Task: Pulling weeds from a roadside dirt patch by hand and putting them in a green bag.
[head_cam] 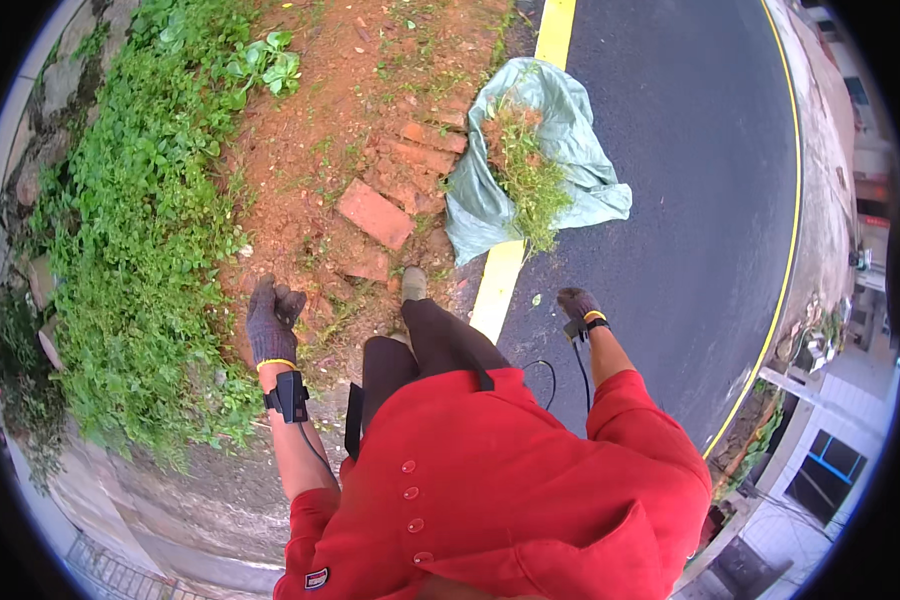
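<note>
My left hand [274,319], in a dark knitted glove with a yellow cuff, hangs over the soil beside the green weeds [150,225]. Its fingers are curled, and nothing shows in them. On the other side, over the asphalt, my right hand [579,304] wears a matching glove; its fingers are bent and partly hidden, so its grip is unclear. Ahead of me lies a spread pale green woven plastic sack [585,157], with a heap of pulled weeds [529,165] and soil on it. Red bricks [376,213] are set in the dirt next to the sack.
A painted yellow line [499,289] runs under the sack along the edge of the asphalt road [675,187]. A leafy plant [274,64] grows in the bare soil [307,112]. My shoe [414,283] is close to the bricks. Thin cables hang from devices on both wrists.
</note>
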Available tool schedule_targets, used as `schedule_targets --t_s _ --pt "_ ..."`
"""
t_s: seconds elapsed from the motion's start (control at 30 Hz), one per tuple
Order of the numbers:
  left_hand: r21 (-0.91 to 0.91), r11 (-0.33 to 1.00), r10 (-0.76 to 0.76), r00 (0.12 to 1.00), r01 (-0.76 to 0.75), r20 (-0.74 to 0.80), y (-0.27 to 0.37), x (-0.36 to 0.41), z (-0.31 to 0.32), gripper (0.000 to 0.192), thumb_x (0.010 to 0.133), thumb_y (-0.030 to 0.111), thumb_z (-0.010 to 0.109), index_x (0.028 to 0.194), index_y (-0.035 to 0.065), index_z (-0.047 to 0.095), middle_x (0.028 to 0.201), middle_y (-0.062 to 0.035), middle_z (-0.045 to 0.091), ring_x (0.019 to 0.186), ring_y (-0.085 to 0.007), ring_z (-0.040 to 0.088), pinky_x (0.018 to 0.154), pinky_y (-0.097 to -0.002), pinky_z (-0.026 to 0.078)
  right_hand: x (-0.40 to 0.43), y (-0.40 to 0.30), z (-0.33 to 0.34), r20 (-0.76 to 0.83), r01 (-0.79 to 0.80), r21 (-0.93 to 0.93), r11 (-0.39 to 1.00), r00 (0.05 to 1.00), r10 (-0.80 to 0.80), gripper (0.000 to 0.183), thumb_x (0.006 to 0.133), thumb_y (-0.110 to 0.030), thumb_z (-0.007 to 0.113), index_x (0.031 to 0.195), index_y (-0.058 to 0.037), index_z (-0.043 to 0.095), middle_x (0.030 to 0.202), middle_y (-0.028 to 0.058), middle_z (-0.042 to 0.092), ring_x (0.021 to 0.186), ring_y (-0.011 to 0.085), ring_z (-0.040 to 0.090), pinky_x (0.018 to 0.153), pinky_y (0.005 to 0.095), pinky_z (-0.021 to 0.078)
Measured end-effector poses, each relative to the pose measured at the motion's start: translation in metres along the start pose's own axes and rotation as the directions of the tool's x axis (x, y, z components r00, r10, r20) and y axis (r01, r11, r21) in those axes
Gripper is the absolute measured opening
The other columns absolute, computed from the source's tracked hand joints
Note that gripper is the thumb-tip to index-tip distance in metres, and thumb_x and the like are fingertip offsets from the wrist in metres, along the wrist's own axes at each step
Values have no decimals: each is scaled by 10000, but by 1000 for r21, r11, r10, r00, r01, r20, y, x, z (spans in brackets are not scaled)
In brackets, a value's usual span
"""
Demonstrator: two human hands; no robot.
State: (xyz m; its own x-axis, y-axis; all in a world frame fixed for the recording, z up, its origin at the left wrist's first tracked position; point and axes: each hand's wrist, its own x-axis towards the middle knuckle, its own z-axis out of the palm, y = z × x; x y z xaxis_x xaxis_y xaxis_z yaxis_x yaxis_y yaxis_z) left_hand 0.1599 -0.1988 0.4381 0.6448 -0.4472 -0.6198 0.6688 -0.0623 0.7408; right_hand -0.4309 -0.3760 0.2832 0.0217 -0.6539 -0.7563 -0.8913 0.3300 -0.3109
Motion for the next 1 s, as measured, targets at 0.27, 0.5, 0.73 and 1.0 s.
schedule_targets --t_s 0.27,0.5,0.73,1.0 --pt "-78 986 -150 989 151 12 -96 4 -74 304 837 -47 453 1115 54 522 934 -81 597 803 -225 599 813 -413 532 -106 65 13 9 -169 -137 976 985 172 490 784 -354 629 1223 -140 594 1204 122 615 1126 277 577 958 361 444" --pt "-118 948 -260 932 297 254 -156 -20 -117 435 764 -73 442 1186 24 477 969 -112 593 779 -259 601 769 -451 539 -92 69 -20 -53 -110 -165 980 993 102 483 809 -342 574 1242 -128 580 1248 134 583 1165 309 546 987 376 425" --pt "202 933 -318 946 299 70 -207 -26 62 131 872 110 552 771 104 468 657 -14 485 522 -116 455 552 -267 459 67 54 -110 -94 17 -163 986 995 -32 506 797 -314 602 1257 -109 553 1231 151 590 1131 310 566 954 382 445" --pt "990 -85 65 991 -112 117 -325 76 245 375 781 262 606 1121 104 613 975 -168 669 927 -338 633 805 -406 506 280 -2 -225 -279 235 -248 940 912 -301 500 794 -350 642 1214 -92 561 1229 167 571 1103 337 563 936 409 451"
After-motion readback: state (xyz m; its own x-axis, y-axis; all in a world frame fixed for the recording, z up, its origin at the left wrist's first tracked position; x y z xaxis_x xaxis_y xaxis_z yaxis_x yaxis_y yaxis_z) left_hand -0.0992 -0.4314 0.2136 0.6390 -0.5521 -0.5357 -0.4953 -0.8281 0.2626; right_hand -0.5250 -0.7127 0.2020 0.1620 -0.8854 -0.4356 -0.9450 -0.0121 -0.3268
